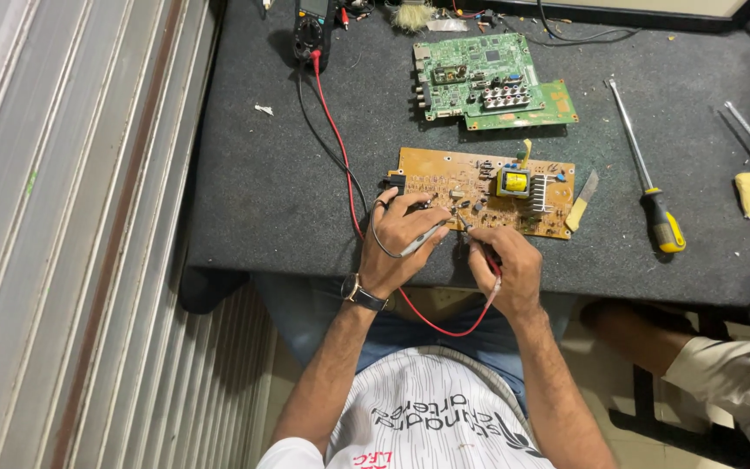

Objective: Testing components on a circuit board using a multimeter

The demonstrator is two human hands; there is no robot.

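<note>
Both hands work at the near edge of the brown circuit board point(485, 191), which lies flat on the dark counter point(262, 191).

Left hand point(401, 239): fingers curled closed around a probe with a black lead point(327, 143), tip angled toward the board's lower middle. Right hand point(507, 265): closed in a pencil grip on the probe with the red lead point(340, 152), tip touching or just above the same patch. The two tips sit very close together; whether each actually contacts the board cannot be told.

Risks, as judged:
- Tips this close could bridge or slide onto a neighbouring joint, giving a false reading or a short. Cause: small hand tremor, since the wrists look only partly supported at the counter edge.
- The red lead loops slack below the right wrist, off the counter edge; a snag on the lap or forearm could jerk the probe off its point.
- The board rests loose, unclamped; probe pressure could push it away from the hands.
- Both leads run from the left hand up to the multimeter point(312, 30) beyond it; a tug could drag the meter.

Position: the board is directly ahead of both hands, touching or nearly touching the fingertips. The yellow transformer point(514, 183) stands just beyond the right hand. A green circuit board point(492, 82) lies farther ahead; a yellow-handled screwdriver point(648, 187) is well to the right of the right hand.
</note>
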